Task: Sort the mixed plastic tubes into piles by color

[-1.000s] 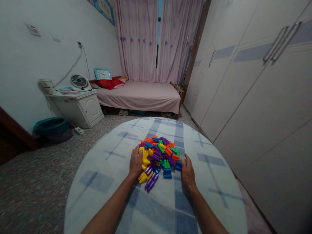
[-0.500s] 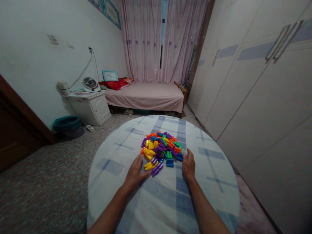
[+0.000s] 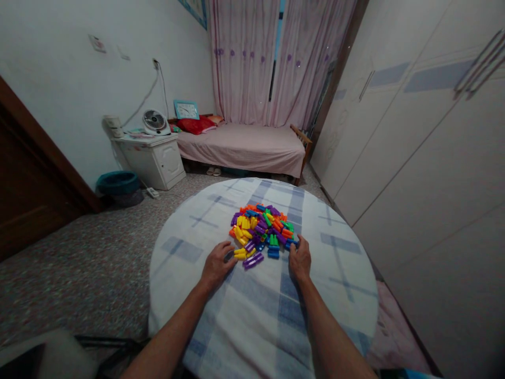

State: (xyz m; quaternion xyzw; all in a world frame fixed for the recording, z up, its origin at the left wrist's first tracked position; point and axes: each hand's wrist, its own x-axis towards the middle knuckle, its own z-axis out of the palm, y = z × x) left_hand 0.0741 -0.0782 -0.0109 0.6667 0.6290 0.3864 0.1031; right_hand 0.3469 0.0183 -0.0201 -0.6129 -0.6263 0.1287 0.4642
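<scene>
Multicoloured plastic toy pile (image 3: 260, 229) on plaid tablecloth (image 3: 252, 310). Left hand (image 3: 218, 263), thumb and fingers parted, at pile's near-left edge; right hand (image 3: 300, 259) at pile's right edge. Bed (image 3: 244, 145) beyond pile.

From here I'm getting dim, soft-shadowed light; small glints are catching the nearest purple piece (image 3: 253, 260), and the wide lens is stretching the wardrobe (image 3: 426, 152) beyond the table (image 3: 244, 321)'s right edge.

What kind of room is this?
It looks like a bedroom: there's a bed with a pink cover, long pink curtains behind it, and a tall wardrobe along the right side.
</scene>
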